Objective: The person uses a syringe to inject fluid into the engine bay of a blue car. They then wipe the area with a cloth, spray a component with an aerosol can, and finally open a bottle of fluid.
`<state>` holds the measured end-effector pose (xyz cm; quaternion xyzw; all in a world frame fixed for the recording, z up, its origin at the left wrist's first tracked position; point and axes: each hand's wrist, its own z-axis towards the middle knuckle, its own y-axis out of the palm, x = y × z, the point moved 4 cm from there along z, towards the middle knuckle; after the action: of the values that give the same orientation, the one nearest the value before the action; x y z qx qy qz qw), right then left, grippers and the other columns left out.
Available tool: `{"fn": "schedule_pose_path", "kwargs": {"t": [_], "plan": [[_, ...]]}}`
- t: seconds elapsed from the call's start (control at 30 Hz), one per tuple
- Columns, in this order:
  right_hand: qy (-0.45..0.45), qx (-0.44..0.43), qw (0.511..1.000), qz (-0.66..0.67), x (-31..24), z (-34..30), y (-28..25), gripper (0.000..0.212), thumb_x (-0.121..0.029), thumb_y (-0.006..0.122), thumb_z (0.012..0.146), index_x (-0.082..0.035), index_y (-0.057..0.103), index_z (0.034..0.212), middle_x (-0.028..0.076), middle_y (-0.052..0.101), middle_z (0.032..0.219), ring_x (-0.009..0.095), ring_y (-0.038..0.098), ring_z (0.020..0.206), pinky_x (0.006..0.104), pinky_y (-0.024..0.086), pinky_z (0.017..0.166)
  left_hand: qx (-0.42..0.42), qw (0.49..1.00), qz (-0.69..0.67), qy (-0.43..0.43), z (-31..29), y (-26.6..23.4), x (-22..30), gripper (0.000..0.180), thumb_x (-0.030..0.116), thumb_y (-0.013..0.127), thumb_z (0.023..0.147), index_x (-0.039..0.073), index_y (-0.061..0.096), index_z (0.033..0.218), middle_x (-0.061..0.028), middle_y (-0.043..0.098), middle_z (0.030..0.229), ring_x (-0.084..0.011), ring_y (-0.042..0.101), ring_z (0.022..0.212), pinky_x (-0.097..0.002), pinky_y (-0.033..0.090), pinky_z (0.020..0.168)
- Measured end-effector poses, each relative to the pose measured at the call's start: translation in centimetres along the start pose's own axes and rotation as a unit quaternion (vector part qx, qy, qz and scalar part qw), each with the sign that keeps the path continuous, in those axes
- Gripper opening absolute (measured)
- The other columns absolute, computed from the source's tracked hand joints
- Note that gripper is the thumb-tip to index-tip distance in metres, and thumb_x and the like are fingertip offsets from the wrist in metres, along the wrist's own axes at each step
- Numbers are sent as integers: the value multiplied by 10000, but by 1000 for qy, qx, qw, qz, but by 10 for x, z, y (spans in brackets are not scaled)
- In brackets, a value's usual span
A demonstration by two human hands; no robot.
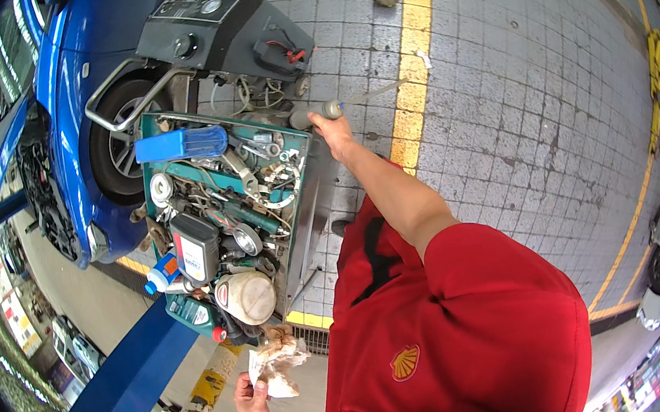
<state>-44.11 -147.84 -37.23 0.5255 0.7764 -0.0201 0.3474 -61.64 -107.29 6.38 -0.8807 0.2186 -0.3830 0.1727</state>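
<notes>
As R hand point(335, 134) grips grey cyl. point(329, 109), fingers part-hidden, L hand point(252, 401) pinches crumpled, stained rag point(279, 364).

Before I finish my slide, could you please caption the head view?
Left hand holding a crumpled wipe, right hand gripping a grey cylinder beside a tool cart.
</notes>
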Motion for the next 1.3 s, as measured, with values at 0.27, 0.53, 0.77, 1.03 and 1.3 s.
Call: {"fn": "schedule_pose_path", "kwargs": {"t": [0.27, 0.53, 0.77, 1.03, 1.3], "plan": [[17, -48, 927, -371, 83, 53, -20, 797, -366, 777, 781, 48, 496, 1402, 203, 658, 1266, 304, 620, 1181, 374, 460, 1027, 15, 999, -39, -34, -25, 20, -13, 349, 328, 797, 867, 49, 634, 996, 35, 610, 795, -48, 496, 675, -210, 389, 600], [150, -200, 786, -566, 91, -12, -162, 461, -375, 705, 853, 36, 712, 1060, 164, 737, 972, 248, 705, 889, 365, 561, 762, 93, 984, -150, 14, -33, 36, -67, 376, 324, 780, 888, 59, 612, 1095, 23, 632, 885, -64, 522, 726, -230, 421, 625], [203, -613, 520, -559, 65, -263, -42, 599, -548, 577, 980, 3, 664, 1198, 112, 705, 1156, 189, 655, 1045, 300, 499, 941, 189, 904, -366, 117, -65, 63, -172, 347, 318, 622, 1002, 3, 604, 1145, -33, 669, 978, -119, 581, 795, -284, 467, 702], [75, -764, 340, -543, 223, -509, -6, 582, -455, 588, 1006, 19, 587, 1343, 160, 661, 1255, 212, 589, 1185, 334, 450, 1015, 280, 882, -361, 116, -122, 88, -306, 342, 342, 473, 1083, 39, 622, 1027, 4, 605, 776, -76, 513, 626, -252, 406, 537], [218, -729, 447, -471, 356, -609, -55, 377, -278, 654, 983, 23, 650, 1211, 52, 694, 1102, 108, 614, 1013, 285, 500, 870, 401, 813, -419, 60, -188, 57, -421, 341, 343, 474, 1083, 45, 627, 1023, 42, 547, 701, -39, 441, 564, -220, 331, 488]]}}
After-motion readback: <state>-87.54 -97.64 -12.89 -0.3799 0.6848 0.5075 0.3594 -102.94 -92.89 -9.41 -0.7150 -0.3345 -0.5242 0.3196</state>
